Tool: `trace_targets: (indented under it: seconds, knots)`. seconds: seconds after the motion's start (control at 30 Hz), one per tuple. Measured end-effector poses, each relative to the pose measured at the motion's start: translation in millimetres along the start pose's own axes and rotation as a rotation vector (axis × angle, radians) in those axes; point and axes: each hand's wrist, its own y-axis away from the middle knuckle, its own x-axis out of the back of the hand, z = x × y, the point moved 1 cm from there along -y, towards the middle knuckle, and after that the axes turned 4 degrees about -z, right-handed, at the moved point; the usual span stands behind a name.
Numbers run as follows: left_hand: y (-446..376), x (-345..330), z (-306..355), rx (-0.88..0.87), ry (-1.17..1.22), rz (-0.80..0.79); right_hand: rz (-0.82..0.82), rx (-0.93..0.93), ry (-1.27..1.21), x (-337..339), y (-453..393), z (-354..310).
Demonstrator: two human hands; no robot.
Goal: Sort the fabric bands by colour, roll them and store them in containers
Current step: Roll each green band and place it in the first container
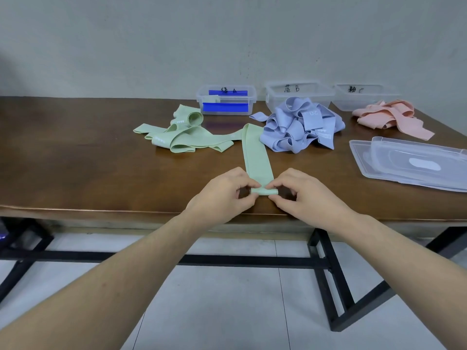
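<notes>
A flat, pale green fabric band [256,152] lies stretched across the brown, glossy wooden table [75,157], running from the middle of the top toward the near edge. Its near end is turned over into a small, tight fold or first roll, close to that edge. The left hand [222,195] pinches the left end of this fold between thumb and curled fingers; the right hand [305,195] pinches the right end the same way, so both sets of fingertips meet on the soft cloth.

Farther back and left of the band sits a loose heap of green bands [177,132], wide matte ribbons looped and folded over one another, one curled into an open ring. To the right of the stretched band a rumpled pile of lavender-blue bands [300,127] rises higher, some with white print. Toward the far right corner lies a flatter tangle of salmon-pink bands [391,117].

Along the far edge stand three clear plastic containers with handwritten labels: the left container [226,99] holds something blue and glossy, perhaps plastic strips, though that is hard to make out; the middle container [298,96] and the right container [364,97] stand behind the blue and pink heaps. Near the right edge rest translucent rectangular lids [409,162], stacked, with rounded corners.
</notes>
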Motion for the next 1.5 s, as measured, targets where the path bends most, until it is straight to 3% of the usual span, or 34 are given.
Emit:
trace_targets:
  seconds: [0.47,0.87,1.03,1.5]
  knots:
    - [12.9,3.1,5.3,-0.007,0.128,0.037,-0.088,0.022,0.073,5.4,7.1,-17.7]
    - [17.3,5.2,14.8,0.045,0.055,-0.034,0.008,-0.023,0.094,1.3,17.4,-23.0]
    - [22.0,1.7,11.5,-0.008,-0.015,0.019,-0.004,-0.08,0.084,-0.4,10.2,-22.9]
    - [8.5,3.6,12.0,0.068,-0.115,-0.045,-0.026,-0.088,0.094,1.1,3.8,-21.3]
